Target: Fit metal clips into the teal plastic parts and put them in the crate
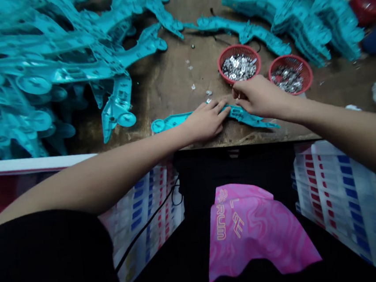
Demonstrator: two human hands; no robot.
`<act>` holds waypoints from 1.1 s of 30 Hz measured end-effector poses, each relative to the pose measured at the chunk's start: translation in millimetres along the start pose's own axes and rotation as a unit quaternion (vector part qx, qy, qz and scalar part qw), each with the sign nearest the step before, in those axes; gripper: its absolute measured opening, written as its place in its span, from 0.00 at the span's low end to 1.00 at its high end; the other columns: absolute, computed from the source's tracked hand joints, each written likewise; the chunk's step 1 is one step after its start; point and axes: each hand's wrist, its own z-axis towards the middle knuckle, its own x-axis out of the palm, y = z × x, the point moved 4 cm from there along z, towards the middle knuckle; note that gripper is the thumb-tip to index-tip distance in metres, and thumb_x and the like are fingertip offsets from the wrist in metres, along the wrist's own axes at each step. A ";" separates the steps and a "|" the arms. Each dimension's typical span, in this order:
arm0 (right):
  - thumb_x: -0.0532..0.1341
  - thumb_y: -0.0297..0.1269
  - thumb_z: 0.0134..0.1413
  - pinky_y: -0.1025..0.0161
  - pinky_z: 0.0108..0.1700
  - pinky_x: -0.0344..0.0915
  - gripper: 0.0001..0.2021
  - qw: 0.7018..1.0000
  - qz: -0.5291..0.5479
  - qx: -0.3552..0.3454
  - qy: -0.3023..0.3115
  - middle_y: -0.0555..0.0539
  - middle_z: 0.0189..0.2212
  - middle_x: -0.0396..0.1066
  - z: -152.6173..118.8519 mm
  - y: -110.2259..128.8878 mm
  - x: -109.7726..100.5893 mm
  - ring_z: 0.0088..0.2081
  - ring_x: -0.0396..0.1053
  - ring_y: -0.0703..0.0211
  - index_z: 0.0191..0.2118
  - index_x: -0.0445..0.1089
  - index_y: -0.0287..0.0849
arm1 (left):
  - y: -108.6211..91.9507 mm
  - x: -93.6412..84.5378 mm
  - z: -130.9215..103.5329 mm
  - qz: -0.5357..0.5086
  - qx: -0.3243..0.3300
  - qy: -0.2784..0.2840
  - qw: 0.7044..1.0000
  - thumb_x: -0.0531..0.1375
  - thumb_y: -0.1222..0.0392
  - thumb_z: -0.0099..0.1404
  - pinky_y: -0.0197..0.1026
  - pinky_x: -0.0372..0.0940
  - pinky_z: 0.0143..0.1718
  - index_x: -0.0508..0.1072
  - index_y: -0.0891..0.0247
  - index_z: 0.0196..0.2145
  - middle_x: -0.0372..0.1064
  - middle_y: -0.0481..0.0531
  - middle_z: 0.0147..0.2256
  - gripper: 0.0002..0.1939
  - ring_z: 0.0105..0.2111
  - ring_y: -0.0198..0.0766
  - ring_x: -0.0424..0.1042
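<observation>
A long turquoise plastic piece (pixel 174 121) with a round disc at its left end lies along the front edge of the wooden table. My left hand (pixel 204 121) rests palm down across its middle, the fingers stretched out over the piece. Just right of it, my right hand (pixel 259 98) hovers above the piece's right part (pixel 247 116), fingers curled together in a pinch. Whatever is between those fingertips is too small to make out. Behind the right hand stands a red basket (pixel 221 72) of small shiny metal clips (pixel 239 67).
A second red basket (pixel 309 78) of metal bits stands to the right. Turquoise pieces (pixel 68 72) are heaped at the left, and more are stacked (pixel 295 15) at the back right. Several loose clips (pixel 193 87) lie on the table (pixel 159 86). A pink cloth print (pixel 256 232) shows below.
</observation>
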 end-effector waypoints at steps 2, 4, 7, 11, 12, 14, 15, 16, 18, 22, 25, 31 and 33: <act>0.61 0.36 0.86 0.51 0.56 0.73 0.20 0.999 -0.039 0.013 -0.030 0.34 0.56 0.89 1.7 -11.1 -6.7 0.58 0.85 0.34 0.68 0.88 0.41 | 3.7 -7.2 -1.8 0.003 0.017 0.013 1.000 0.58 0.52 0.92 0.71 0.72 0.81 0.66 0.75 0.92 0.62 0.81 0.90 0.40 0.85 0.75 0.71; 0.59 0.37 0.86 0.50 0.55 0.73 0.24 0.994 -0.094 0.045 -0.033 0.32 0.61 0.88 2.2 -22.1 -13.6 0.59 0.85 0.32 0.72 0.87 0.41 | 9.0 -15.2 -4.3 0.008 0.025 0.025 0.999 0.65 0.41 0.91 0.75 0.70 0.82 0.60 0.70 0.95 0.62 0.78 0.90 0.49 0.85 0.78 0.70; 0.60 0.42 0.89 0.50 0.52 0.75 0.25 0.987 -0.143 0.068 -0.006 0.32 0.69 0.86 1.8 -27.9 -15.8 0.62 0.86 0.31 0.77 0.86 0.43 | 17.0 -24.0 -6.7 0.018 0.023 0.060 0.998 0.75 0.38 0.83 0.68 0.77 0.76 0.57 0.65 0.97 0.62 0.75 0.91 0.59 0.83 0.77 0.72; 0.74 0.60 0.83 0.51 0.53 0.78 0.36 0.989 -0.112 0.005 0.095 0.35 0.72 0.85 2.5 -14.5 5.1 0.68 0.85 0.29 0.85 0.80 0.49 | 22.3 -31.9 -4.8 0.034 0.026 0.082 0.996 0.76 0.44 0.81 0.56 0.83 0.65 0.69 0.61 0.92 0.71 0.71 0.87 0.50 0.78 0.71 0.78; 0.77 0.60 0.80 0.51 0.54 0.78 0.42 0.987 -0.103 -0.010 0.120 0.35 0.73 0.85 2.5 -10.8 11.6 0.69 0.85 0.28 0.89 0.76 0.49 | 22.9 -35.1 -4.5 0.037 0.026 0.071 0.996 0.76 0.43 0.81 0.56 0.83 0.65 0.72 0.60 0.90 0.73 0.70 0.85 0.48 0.77 0.70 0.79; 0.79 0.54 0.77 0.49 0.57 0.80 0.48 0.986 -0.091 -0.023 0.137 0.33 0.75 0.83 2.7 -7.3 18.4 0.70 0.85 0.27 0.93 0.70 0.48 | 23.5 -45.3 -6.1 0.034 0.025 0.021 0.999 0.75 0.42 0.81 0.57 0.82 0.66 0.73 0.59 0.89 0.77 0.70 0.82 0.47 0.74 0.69 0.80; 0.77 0.50 0.78 0.48 0.60 0.81 0.47 0.988 -0.085 -0.023 0.123 0.32 0.76 0.82 3.0 -8.3 16.9 0.70 0.85 0.27 0.94 0.69 0.46 | 24.0 -52.8 -8.6 0.032 0.018 -0.021 0.999 0.74 0.43 0.82 0.59 0.81 0.68 0.73 0.60 0.89 0.78 0.70 0.82 0.46 0.74 0.69 0.80; 0.75 0.47 0.79 0.46 0.64 0.81 0.45 0.992 -0.079 -0.019 0.095 0.31 0.77 0.81 3.2 -11.9 11.3 0.71 0.85 0.27 0.93 0.70 0.43 | 24.8 -61.3 -12.3 0.031 0.005 -0.072 0.997 0.72 0.46 0.83 0.62 0.80 0.71 0.72 0.60 0.89 0.76 0.71 0.83 0.44 0.75 0.70 0.79; 0.71 0.46 0.81 0.42 0.70 0.80 0.42 0.998 -0.063 -0.007 0.008 0.30 0.77 0.81 3.1 -27.9 -11.2 0.73 0.83 0.27 0.92 0.72 0.41 | 26.0 -77.9 -22.2 0.034 -0.027 -0.170 0.984 0.69 0.51 0.85 0.72 0.72 0.80 0.70 0.58 0.90 0.67 0.72 0.89 0.42 0.83 0.74 0.73; 0.69 0.49 0.85 0.37 0.77 0.76 0.40 0.981 -0.061 0.079 -0.166 0.27 0.77 0.80 9.9 -97.5 -73.5 0.75 0.80 0.26 0.92 0.73 0.38 | 20.1 -89.0 -33.2 0.051 0.009 -0.250 0.967 0.63 0.53 0.91 0.78 0.61 0.87 0.71 0.53 0.89 0.65 0.66 0.91 0.35 0.90 0.70 0.65; 0.73 0.47 0.84 0.38 0.80 0.72 0.39 0.965 -0.063 0.177 -0.181 0.25 0.80 0.77 37.2 -159.5 -95.9 0.78 0.76 0.25 0.90 0.76 0.34 | 15.9 -78.1 -26.9 0.086 0.075 -0.265 0.958 0.59 0.53 0.94 0.70 0.67 0.82 0.79 0.54 0.82 0.77 0.61 0.84 0.26 0.85 0.62 0.74; 0.74 0.43 0.81 0.42 0.74 0.75 0.33 0.957 -0.065 0.260 -0.112 0.18 0.70 0.83 109.4 -211.4 -66.4 0.70 0.80 0.26 0.79 0.84 0.26 | 14.5 -51.4 -8.4 0.094 0.123 -0.242 0.958 0.61 0.56 0.93 0.59 0.73 0.62 0.90 0.58 0.66 0.90 0.60 0.70 0.17 0.66 0.56 0.86; 0.75 0.46 0.80 0.46 0.69 0.75 0.28 0.956 -0.066 0.259 -0.116 0.18 0.65 0.85 121.4 -212.2 -55.8 0.65 0.81 0.31 0.73 0.87 0.28 | 9.4 -49.1 -6.1 0.082 0.134 -0.226 0.961 0.64 0.58 0.91 0.56 0.71 0.52 0.91 0.58 0.61 0.92 0.61 0.65 0.14 0.60 0.54 0.88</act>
